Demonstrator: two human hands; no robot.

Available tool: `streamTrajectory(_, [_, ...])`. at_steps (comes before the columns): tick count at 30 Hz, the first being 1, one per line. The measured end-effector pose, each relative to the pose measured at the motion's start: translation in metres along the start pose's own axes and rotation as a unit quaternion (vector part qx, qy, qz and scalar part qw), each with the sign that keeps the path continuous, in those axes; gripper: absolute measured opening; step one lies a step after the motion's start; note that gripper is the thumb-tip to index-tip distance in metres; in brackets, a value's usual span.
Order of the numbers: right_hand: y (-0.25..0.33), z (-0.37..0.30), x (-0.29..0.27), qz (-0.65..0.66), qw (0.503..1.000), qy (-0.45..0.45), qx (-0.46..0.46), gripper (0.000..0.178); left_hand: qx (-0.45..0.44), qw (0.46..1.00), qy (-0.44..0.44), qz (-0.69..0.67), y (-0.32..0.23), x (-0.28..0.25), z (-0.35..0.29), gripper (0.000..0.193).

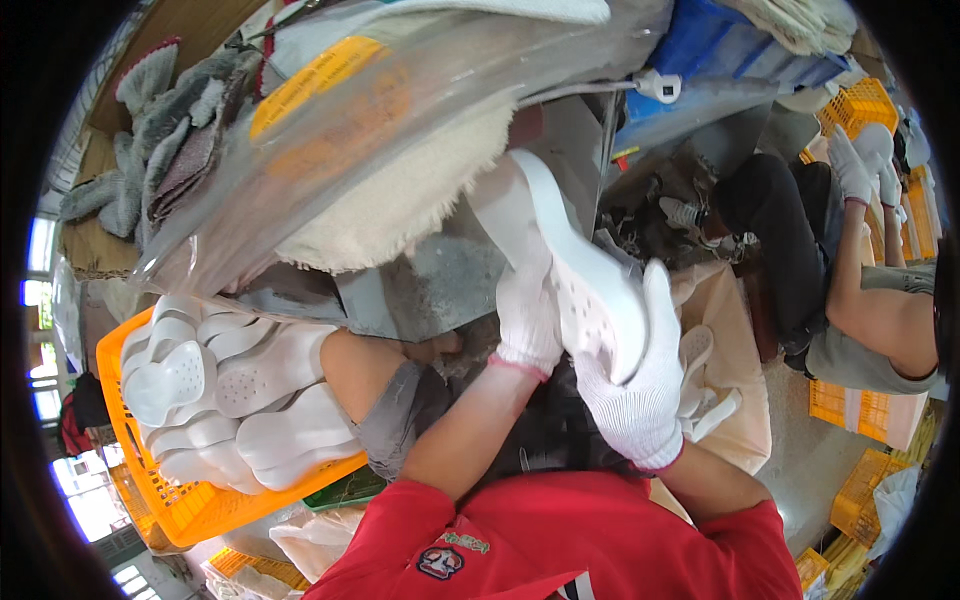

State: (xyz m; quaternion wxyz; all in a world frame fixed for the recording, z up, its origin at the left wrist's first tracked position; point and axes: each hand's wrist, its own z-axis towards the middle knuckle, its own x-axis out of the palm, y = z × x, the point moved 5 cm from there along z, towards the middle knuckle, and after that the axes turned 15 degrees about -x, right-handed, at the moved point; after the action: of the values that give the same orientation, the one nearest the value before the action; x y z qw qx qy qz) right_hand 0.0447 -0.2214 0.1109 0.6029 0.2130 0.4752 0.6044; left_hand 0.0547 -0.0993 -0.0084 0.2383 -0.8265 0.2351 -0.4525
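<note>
Between my two gloved hands is a white insole (pixel 592 283) with small holes, held tilted with its narrower end pointing up and away. My left hand (pixel 528 312), in a white knit glove, is closed on its left side. At the near, rounded end, my right hand (pixel 638 390) grips it with the thumb along the right edge. Another pale, flat piece (pixel 502 203) shows behind the insole's far end; I cannot tell whether it is a second insole. Just left of that end is a cream, fringed cloth buffing wheel (pixel 385 205) under a clear plastic cover (pixel 210 240).
An orange crate (pixel 175 515) of stacked white insoles (pixel 290 430) stands at my left. Right of my knees, a cloth-lined container (pixel 745 390) holds more white pieces. Grey gloves (pixel 165 140) lie at upper left. Another person (pixel 870 290) works at the right.
</note>
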Motion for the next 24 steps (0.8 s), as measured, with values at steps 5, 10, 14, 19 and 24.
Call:
streamTrajectory(5, [-0.016, 0.041, 0.012, -0.161, 0.985, -0.06, -0.016, 0.085, 0.073, 0.972, -0.084, 0.208, -0.036, -0.018, 0.08, 0.04])
streamTrajectory(10, [-0.061, 0.098, 0.048, -0.162, 0.987, 0.006, 0.012, 0.079, 0.113, 0.837, -0.052, 0.532, -0.093, -0.075, 0.129, 0.052])
streamTrajectory(14, [-0.094, 0.129, 0.071, -0.153, 0.987, 0.047, 0.024, 0.054, -0.07, 0.63, -0.252, 0.731, -0.125, -0.132, 0.072, 0.076])
streamTrajectory(19, [-0.106, 0.135, 0.088, -0.123, 0.983, 0.133, 0.039, 0.048, -0.044, 0.87, -0.095, 0.481, -0.098, -0.08, -0.01, 0.057])
streamTrajectory(24, [-0.025, 0.095, 0.063, -0.197, 0.946, 0.221, -0.128, 0.068, 0.284, 0.844, -0.108, 0.442, -0.092, -0.031, 0.038, 0.031])
